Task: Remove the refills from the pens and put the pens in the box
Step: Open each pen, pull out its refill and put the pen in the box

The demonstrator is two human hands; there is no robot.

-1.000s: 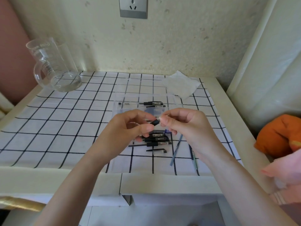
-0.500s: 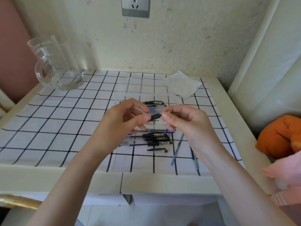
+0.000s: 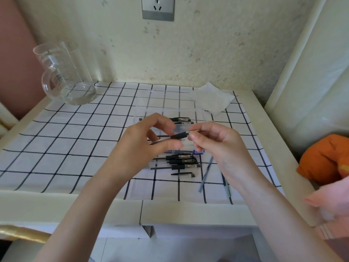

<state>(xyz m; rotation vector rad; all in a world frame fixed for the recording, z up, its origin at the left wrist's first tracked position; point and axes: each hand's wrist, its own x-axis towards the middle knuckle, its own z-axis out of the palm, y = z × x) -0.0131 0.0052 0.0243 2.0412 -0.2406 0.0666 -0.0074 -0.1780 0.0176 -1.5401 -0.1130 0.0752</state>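
Nearest on the checked cloth [image 3: 56,148] lie a blue refill [image 3: 205,174] and a heap of pens [image 3: 182,161], above which the left hand [image 3: 139,146] pinches a black-gripped pen [image 3: 179,135] by its barrel, the right hand [image 3: 217,142] pinches its tip end, and behind them the clear box [image 3: 166,110] holds two pens [image 3: 182,120].

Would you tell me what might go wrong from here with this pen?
The right hand pinches the tip of the clear black-gripped pen that the left hand holds; a small part might slip and fall among the pile of black pens. The thin blue refills lie near the white table's front edge; a forearm may sweep them off.
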